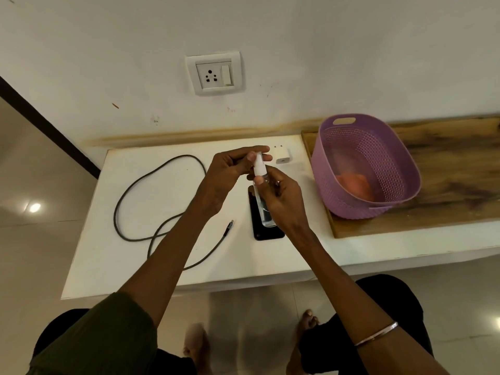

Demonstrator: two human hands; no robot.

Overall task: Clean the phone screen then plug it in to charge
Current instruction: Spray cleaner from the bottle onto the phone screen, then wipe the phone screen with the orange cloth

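Nearest to us were our bare feet on the tiled floor [257, 307] and a thin bangle [377, 334] on our right forearm. Above the white table [108, 266] our right hand [281, 201] held a clear spray bottle [263, 201], the fingers wrapped around its body and the thumb pressed near the neck. Our left hand [230, 169] was at the white spray head – its fingertips were pinched on the cap, the other fingers loosely curled. The bottle was tilted and hung just over the black phone [266, 230], which lay flat with the screen up, partly hidden under the bottle and our right hand. To the left of the phone lay the dark charging cable [130, 196] in a loose loop, its connector end near the phone but apart from it. Farther back, just beyond our hands, the white charger adapter [282, 156] rested on the table. At the right, on a wooden board [446, 169], stood a purple basket [351, 212] – an orange cloth [357, 185] was inside it. On the far wall we saw a white socket [215, 73].
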